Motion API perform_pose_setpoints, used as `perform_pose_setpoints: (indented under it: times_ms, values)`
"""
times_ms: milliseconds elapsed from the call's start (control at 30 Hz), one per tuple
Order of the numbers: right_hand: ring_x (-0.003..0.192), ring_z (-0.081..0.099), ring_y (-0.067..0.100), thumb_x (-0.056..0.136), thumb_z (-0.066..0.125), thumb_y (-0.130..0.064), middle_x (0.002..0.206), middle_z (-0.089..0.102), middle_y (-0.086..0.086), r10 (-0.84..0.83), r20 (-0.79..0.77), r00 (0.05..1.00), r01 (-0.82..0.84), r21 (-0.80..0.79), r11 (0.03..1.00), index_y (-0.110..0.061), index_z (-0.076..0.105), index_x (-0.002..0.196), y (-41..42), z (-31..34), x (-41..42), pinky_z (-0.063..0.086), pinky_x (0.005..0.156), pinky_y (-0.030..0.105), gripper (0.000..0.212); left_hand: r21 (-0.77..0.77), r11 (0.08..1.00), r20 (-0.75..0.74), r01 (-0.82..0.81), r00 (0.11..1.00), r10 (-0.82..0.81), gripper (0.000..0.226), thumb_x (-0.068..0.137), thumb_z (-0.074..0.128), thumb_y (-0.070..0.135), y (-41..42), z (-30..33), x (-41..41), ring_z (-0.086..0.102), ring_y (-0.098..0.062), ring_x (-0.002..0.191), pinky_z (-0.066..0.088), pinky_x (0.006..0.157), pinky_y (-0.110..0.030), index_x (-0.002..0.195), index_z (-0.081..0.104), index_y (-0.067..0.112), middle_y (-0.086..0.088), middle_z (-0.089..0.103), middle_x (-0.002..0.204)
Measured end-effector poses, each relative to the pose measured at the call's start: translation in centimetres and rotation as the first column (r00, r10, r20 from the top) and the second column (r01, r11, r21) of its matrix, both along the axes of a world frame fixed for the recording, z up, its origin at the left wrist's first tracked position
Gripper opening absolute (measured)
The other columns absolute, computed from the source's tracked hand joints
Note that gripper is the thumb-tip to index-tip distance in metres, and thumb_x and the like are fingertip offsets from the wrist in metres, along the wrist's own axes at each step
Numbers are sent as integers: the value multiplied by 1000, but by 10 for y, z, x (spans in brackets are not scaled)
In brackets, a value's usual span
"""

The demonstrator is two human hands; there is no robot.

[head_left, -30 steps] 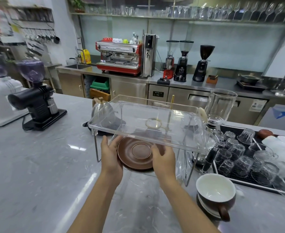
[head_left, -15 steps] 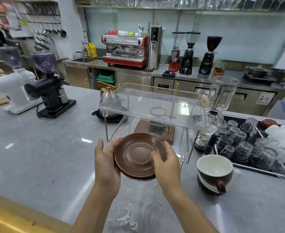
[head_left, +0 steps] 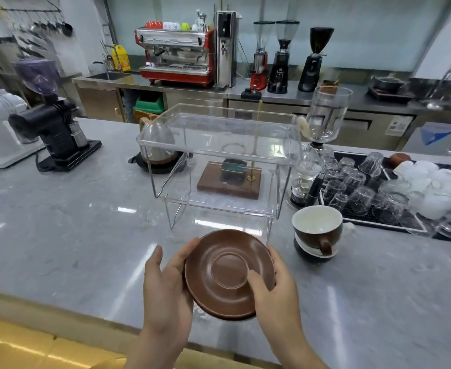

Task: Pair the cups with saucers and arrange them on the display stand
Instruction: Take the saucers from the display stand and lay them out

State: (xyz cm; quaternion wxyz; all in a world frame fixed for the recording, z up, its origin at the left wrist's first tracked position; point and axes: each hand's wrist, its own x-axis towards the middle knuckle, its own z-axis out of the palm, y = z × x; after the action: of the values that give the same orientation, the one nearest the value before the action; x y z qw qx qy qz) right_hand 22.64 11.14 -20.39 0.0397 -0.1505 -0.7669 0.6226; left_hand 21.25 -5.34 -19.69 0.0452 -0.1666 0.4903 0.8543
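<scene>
I hold a brown saucer (head_left: 219, 294) above the grey counter, tilted toward me. My left hand (head_left: 167, 286) grips its left rim and my right hand (head_left: 275, 291) its right rim, thumb on the top face. Behind the saucer stands the clear two-level display stand (head_left: 219, 134), both levels bare. To the right of the stand a brown cup (head_left: 317, 230) with a white inside sits on a stack of saucers (head_left: 309, 250), handle toward me.
A black tray of upturned glasses (head_left: 352, 182) and white cups (head_left: 437, 187) lies at the right. A siphon brewer (head_left: 323, 134) stands beside the stand, a kettle (head_left: 157, 150) and a wooden drip stand (head_left: 229, 182) behind it. Two grinders (head_left: 51, 129) sit at the left.
Both hands drew the brown saucer out from under the stand and back toward me, lifting it off the counter. The view pulled back with it.
</scene>
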Motion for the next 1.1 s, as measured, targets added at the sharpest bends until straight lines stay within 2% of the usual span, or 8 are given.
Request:
perform_pose_setpoints:
  times_ms: [133, 267, 433, 567, 800, 933, 1000, 1100]
  values:
    - [131, 52, 11, 92, 65, -11, 141, 58, -7, -55, 51, 997, 55, -6, 998, -23, 45, 148, 16, -7, 17, 41, 114, 40, 60, 10, 998, 47, 69, 997, -69, 71, 100, 23, 60, 17, -9, 8, 69, -32, 113, 48, 90, -44, 123, 71, 13, -15, 76, 119]
    - [127, 52, 8, 91, 67, -10, 139, 56, -12, -144, 87, 986, 145, 3, 989, -22, 45, 148, 36, -15, 31, 40, 113, 33, 62, 4, 990, 54, 143, 988, -143, 67, 101, 26, 55, 37, -15, 9, 72, -27, 106, 48, 89, -43, 114, 77, 13, -13, 76, 119]
    - [123, 59, 17, 92, 66, -10, 133, 63, -3, -211, 142, 967, 210, 25, 977, -23, 50, 144, 59, -21, 43, 46, 109, 43, 56, 51, 976, 105, 210, 971, -215, 66, 102, 27, 51, 60, -23, 9, 65, -30, 114, 45, 85, -40, 114, 77, 10, -11, 75, 121]
    - [122, 59, 17, 92, 66, -8, 131, 65, -3, -300, 139, 944, 295, 54, 954, -19, 54, 141, 86, -23, 51, 46, 108, 39, 52, 55, 956, 149, 289, 944, -294, 64, 103, 27, 48, 88, -27, 8, 65, -27, 101, 45, 79, -38, 116, 74, 5, -12, 77, 116]
    - [118, 56, 9, 93, 65, -8, 122, 63, -16, -405, 130, 905, 402, 52, 914, -23, 57, 137, 130, -25, 60, 45, 107, 33, 47, 45, 910, 173, 412, 894, -413, 63, 103, 28, 45, 134, -32, 5, 66, -25, 117, 45, 103, -42, 118, 73, 4, -6, 78, 117]
    - [94, 62, -16, 93, 63, -6, 90, 68, -40, -435, 126, 891, 432, 54, 900, -42, 63, 101, 162, -27, 57, 47, 81, 12, 37, 35, 895, 186, 444, 877, -443, 62, 103, 28, 45, 163, -32, 0, 65, -25, 119, 42, 109, -44, 118, 74, 6, -6, 77, 117]
    - [99, 63, -9, 93, 63, -7, 96, 69, -33, -450, 118, 885, 449, 35, 893, -40, 63, 109, 177, -30, 55, 48, 87, 18, 36, 33, 894, 198, 448, 873, -445, 61, 103, 29, 45, 177, -32, -2, 64, -27, 121, 43, 108, -45, 119, 73, 6, -7, 77, 119]
    - [119, 59, 11, 93, 63, -8, 124, 65, -13, -452, 108, 885, 453, 22, 891, -24, 60, 133, 200, -33, 51, 47, 106, 37, 44, 25, 892, 202, 451, 872, -446, 60, 103, 30, 44, 200, -32, -5, 64, -27, 121, 43, 106, -44, 120, 72, 6, -9, 76, 121]
